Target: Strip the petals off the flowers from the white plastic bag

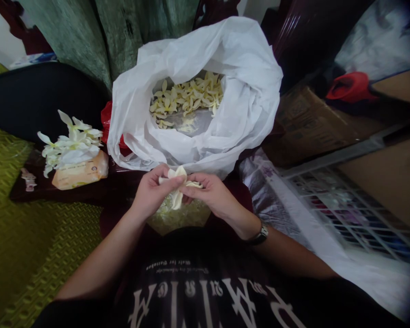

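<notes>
A pale cream flower (177, 196) is pinched between both hands in front of my chest. My left hand (156, 187) closes its thumb and fingers on the flower's left side. My right hand (210, 191), with a dark band on its wrist, pinches the petals from the right. Just beyond the hands stands an open white plastic bag (253, 105), with many cream flowers (191, 93) inside. Below the hands, a clear bag (177, 216) with pale contents rests near my lap, partly covered by them.
White flowers (71, 143) lie on an orange-and-white packet (84, 173) at the left. A small pinkish item (28, 179) is beside it. A cardboard box (310, 123) and a wire rack (348, 209) stand at the right. Green curtains (123, 36) hang behind.
</notes>
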Action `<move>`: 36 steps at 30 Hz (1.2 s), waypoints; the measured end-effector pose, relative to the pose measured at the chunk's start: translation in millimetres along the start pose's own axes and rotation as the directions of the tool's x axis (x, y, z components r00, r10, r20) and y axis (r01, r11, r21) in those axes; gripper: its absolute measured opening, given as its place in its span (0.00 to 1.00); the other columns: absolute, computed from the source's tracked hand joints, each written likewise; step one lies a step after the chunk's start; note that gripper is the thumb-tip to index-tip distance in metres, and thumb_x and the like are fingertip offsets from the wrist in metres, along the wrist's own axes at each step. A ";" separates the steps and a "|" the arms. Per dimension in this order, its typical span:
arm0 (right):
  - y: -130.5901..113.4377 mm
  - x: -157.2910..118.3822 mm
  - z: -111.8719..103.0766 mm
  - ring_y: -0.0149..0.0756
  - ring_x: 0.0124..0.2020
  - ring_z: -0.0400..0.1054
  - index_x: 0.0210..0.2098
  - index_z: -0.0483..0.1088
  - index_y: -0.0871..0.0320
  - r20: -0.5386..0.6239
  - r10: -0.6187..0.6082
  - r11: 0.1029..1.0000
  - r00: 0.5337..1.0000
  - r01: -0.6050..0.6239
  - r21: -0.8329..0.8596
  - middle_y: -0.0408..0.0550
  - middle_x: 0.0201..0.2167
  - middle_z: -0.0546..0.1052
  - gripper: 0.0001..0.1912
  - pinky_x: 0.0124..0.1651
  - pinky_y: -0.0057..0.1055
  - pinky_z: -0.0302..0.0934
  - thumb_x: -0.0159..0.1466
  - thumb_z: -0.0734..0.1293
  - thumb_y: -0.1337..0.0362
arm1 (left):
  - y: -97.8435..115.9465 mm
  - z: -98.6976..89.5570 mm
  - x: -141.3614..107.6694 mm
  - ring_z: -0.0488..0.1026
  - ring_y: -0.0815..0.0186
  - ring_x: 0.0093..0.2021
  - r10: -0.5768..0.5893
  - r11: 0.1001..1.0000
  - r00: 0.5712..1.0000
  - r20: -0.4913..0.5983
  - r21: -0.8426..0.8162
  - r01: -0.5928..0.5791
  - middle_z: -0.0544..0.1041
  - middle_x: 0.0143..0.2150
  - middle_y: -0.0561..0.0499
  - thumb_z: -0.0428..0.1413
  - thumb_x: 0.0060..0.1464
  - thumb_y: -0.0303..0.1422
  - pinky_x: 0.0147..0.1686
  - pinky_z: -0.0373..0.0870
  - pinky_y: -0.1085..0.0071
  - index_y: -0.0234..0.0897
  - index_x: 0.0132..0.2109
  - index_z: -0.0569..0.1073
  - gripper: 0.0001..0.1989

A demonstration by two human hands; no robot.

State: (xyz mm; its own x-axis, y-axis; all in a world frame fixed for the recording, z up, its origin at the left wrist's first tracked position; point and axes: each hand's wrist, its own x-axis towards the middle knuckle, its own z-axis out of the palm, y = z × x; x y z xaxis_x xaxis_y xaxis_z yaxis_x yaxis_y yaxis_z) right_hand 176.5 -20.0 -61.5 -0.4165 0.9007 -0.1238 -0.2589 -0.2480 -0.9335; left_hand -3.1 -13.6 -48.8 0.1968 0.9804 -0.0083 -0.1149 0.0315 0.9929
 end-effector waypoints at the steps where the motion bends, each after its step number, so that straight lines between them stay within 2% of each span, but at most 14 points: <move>1: -0.7 0.0 -0.3 0.29 0.24 0.74 0.34 0.76 0.56 0.005 0.003 1.000 1.000 -0.003 -0.005 0.39 0.23 0.79 0.14 0.32 0.29 0.71 0.56 0.78 0.55 | 0.7 0.3 0.4 0.65 0.72 0.26 -0.010 1.000 1.000 0.004 0.004 0.010 0.68 0.29 0.56 0.68 0.52 0.37 0.27 0.60 0.75 0.37 0.31 0.74 0.12; 5: -3.2 0.8 -2.0 0.28 0.23 0.72 0.30 0.75 0.57 0.016 0.021 1.000 1.000 -0.021 -0.008 0.38 0.22 0.78 0.15 0.30 0.27 0.70 0.55 0.79 0.53 | 7.3 -1.1 2.8 0.69 0.68 0.36 0.073 0.989 0.996 0.059 0.127 -0.080 0.71 0.35 0.52 0.66 0.54 0.37 0.36 0.65 0.73 0.37 0.35 0.82 0.07; 8: -2.8 1.7 -3.5 0.29 0.25 0.73 0.33 0.77 0.56 0.009 0.030 1.000 1.000 -0.030 0.003 0.39 0.23 0.79 0.15 0.31 0.28 0.71 0.55 0.79 0.54 | 7.8 -0.6 3.7 0.65 0.70 0.33 0.126 0.978 0.990 0.068 0.156 -0.135 0.68 0.31 0.53 0.66 0.54 0.37 0.34 0.63 0.73 0.37 0.30 0.81 0.09; 10: -1.7 2.1 -4.3 0.30 0.26 0.74 0.36 0.78 0.56 -0.001 0.016 1.000 1.000 -0.016 0.007 0.41 0.27 0.80 0.15 0.32 0.29 0.72 0.55 0.79 0.55 | 4.4 1.6 3.6 0.64 0.71 0.29 0.112 0.989 0.993 0.031 0.095 -0.114 0.67 0.29 0.54 0.68 0.52 0.37 0.30 0.61 0.73 0.36 0.28 0.77 0.12; 14: -0.8 1.9 -5.0 0.33 0.29 0.75 0.40 0.79 0.56 0.008 -0.013 1.000 1.000 0.013 -0.014 0.43 0.31 0.81 0.16 0.34 0.32 0.73 0.56 0.78 0.54 | -3.2 5.6 3.3 0.63 0.72 0.23 0.001 0.998 1.000 -0.004 -0.063 -0.002 0.67 0.25 0.57 0.71 0.47 0.38 0.24 0.58 0.75 0.36 0.28 0.70 0.17; 17: -2.0 1.5 -4.6 0.33 0.28 0.74 0.39 0.79 0.56 0.015 -0.025 1.000 1.000 0.025 -0.018 0.43 0.30 0.80 0.15 0.33 0.32 0.73 0.57 0.77 0.54 | -3.0 4.8 4.1 0.65 0.72 0.25 0.002 1.000 1.000 -0.010 -0.028 -0.002 0.69 0.27 0.56 0.71 0.47 0.38 0.25 0.60 0.74 0.37 0.31 0.75 0.13; 19: -3.0 1.3 -4.0 0.32 0.27 0.74 0.37 0.79 0.56 0.010 -0.029 0.999 1.000 0.029 -0.018 0.42 0.28 0.80 0.13 0.32 0.31 0.72 0.58 0.77 0.54 | -0.9 3.2 4.8 0.67 0.70 0.29 0.052 0.998 0.999 -0.010 0.044 -0.052 0.71 0.30 0.54 0.69 0.49 0.38 0.29 0.63 0.73 0.37 0.35 0.80 0.10; 21: -3.3 1.2 -3.0 0.31 0.26 0.73 0.36 0.78 0.56 0.004 -0.033 0.999 0.999 0.033 -0.025 0.41 0.25 0.78 0.12 0.32 0.30 0.71 0.59 0.77 0.55 | 1.0 2.0 5.3 0.67 0.70 0.31 0.117 0.988 0.993 -0.006 0.102 -0.115 0.70 0.31 0.53 0.69 0.51 0.37 0.31 0.63 0.73 0.38 0.35 0.82 0.08; 24: -2.1 1.2 -1.4 0.32 0.28 0.73 0.38 0.79 0.54 -0.005 -0.061 0.997 0.998 0.061 -0.039 0.41 0.26 0.79 0.12 0.33 0.30 0.71 0.59 0.76 0.55 | 1.7 2.2 4.8 0.65 0.71 0.29 0.137 0.986 0.990 -0.021 0.103 -0.134 0.67 0.28 0.55 0.69 0.50 0.37 0.30 0.61 0.74 0.36 0.29 0.78 0.11; 27: 0.3 1.2 -0.4 0.33 0.33 0.74 0.40 0.80 0.52 -0.027 -0.108 0.992 0.994 0.106 -0.063 0.43 0.34 0.81 0.12 0.34 0.30 0.72 0.59 0.76 0.54 | 0.7 4.5 4.0 0.63 0.73 0.26 0.084 0.995 0.995 -0.050 0.067 -0.080 0.67 0.27 0.56 0.70 0.49 0.38 0.27 0.59 0.75 0.35 0.25 0.71 0.17; 31: 3.4 1.4 -0.3 0.35 0.36 0.73 0.38 0.82 0.52 -0.076 -0.126 0.989 0.989 0.119 -0.089 0.44 0.34 0.82 0.11 0.36 0.33 0.73 0.59 0.76 0.53 | -2.6 8.5 4.4 0.64 0.73 0.23 0.019 1.000 0.996 -0.085 0.011 -0.018 0.68 0.25 0.57 0.70 0.47 0.39 0.24 0.60 0.75 0.36 0.26 0.66 0.21; 36: 7.1 1.9 2.7 0.35 0.33 0.72 0.36 0.82 0.53 -0.113 -0.144 0.988 0.983 0.136 -0.074 0.44 0.34 0.82 0.12 0.36 0.33 0.73 0.57 0.76 0.53 | -7.6 12.3 5.3 0.67 0.73 0.23 0.020 0.999 0.993 -0.115 -0.048 -0.025 0.70 0.24 0.58 0.71 0.45 0.39 0.24 0.63 0.75 0.37 0.27 0.63 0.23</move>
State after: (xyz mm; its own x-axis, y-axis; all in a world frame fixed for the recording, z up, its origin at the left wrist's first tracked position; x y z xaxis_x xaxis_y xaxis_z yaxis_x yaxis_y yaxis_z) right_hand 171.5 -21.0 -67.4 -0.2735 0.9615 -0.0254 -0.2482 -0.0961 -0.9639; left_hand 10.8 -11.0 -55.0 0.0809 0.9967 -0.0023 -0.1667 0.0158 0.9859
